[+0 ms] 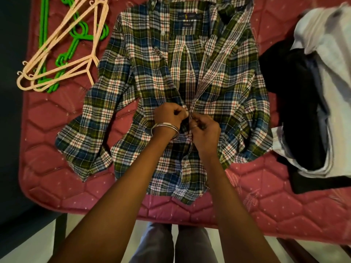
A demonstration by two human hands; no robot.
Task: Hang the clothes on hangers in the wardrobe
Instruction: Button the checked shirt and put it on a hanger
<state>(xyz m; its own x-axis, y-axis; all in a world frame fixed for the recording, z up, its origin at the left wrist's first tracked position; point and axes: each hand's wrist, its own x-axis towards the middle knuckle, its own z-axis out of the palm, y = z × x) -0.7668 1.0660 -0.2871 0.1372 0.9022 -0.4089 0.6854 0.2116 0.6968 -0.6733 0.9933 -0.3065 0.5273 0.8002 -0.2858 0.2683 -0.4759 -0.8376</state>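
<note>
Plaid cotton, green, blue, white and red, made up the long-sleeved button-up shirt (163, 103) that lay face up and spread flat on the pink quilted mattress (62, 168) of the bed, collar far from me, hem nearest, both sleeves angled out to the sides. My hands met at the placket about halfway down the front. The left hand (168, 115), silver bangles (164, 128) at the wrist, pinched one edge of the opening with curled fingers; the right hand (204, 130), a ring on one finger, pinched the other edge just beside it, thumb and fingertips closed on the cloth. I judged the step to be working a button at that spot. Whether it was going in or coming out I could not tell; the front gaped above my hands and looked closed below.

To do it well, I reckoned I should keep both edges taut and level, hold the buttonhole steady with one hand and tip the button through sideways with the other, then check the plaid lines matched across the seam before sliding along.

Off by my left, a loose heap of cream plastic hangers (62, 48) lay tangled over green plastic hangers (76, 40), well apart from the shirt body. On my right sat a pile of dark and pale folded clothes (313, 95), touching the shirt's sleeve.
</note>
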